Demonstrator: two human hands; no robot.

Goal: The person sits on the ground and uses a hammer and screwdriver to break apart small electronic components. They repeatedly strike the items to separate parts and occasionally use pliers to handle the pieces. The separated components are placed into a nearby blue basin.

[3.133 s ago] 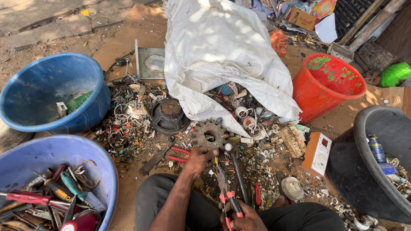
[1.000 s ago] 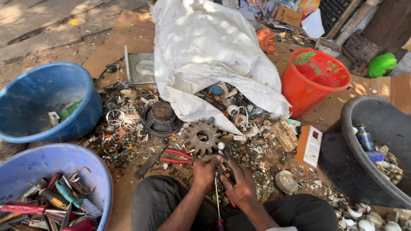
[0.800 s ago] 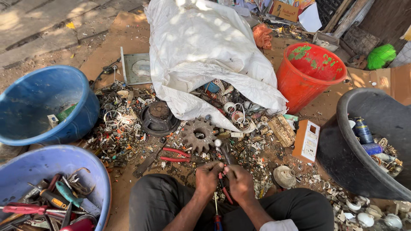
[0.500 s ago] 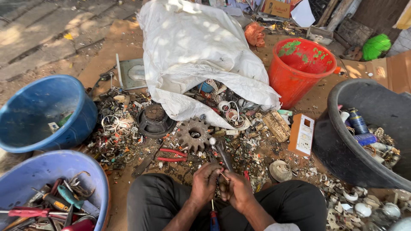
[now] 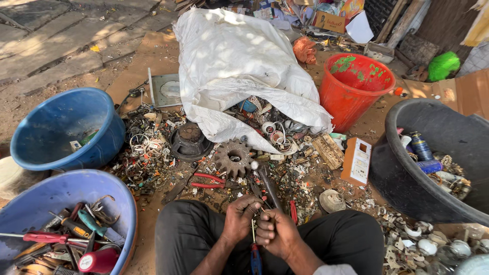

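My left hand (image 5: 243, 218) and right hand (image 5: 275, 233) meet between my knees, fingertips touching, both pinched on something small that I can't make out. A thin screwdriver (image 5: 254, 244) runs between them: slim shaft up at the fingers, blue and red handle down toward my lap. Its long axis is near vertical in the head view, pointing away from me. Which hand actually clamps the shaft I can't tell; right hand looks curled around it, left pinches just beside the tip.

A hammer (image 5: 266, 182) lies on the ground right in front of the hands, head far from me, handle coming in toward my right fingers, near or touching them. Axis is slightly tilted, roughly in line with the screwdriver. Right hand is nearer to it.

Rusty gear (image 5: 233, 157) sits beyond the hammer head, just left of it. Red-handled pliers (image 5: 208, 181) lie left of the hammer, well clear of both hands. Blue basin (image 5: 61, 224) of tools is at my left knee, black tub (image 5: 407, 168) at my right.
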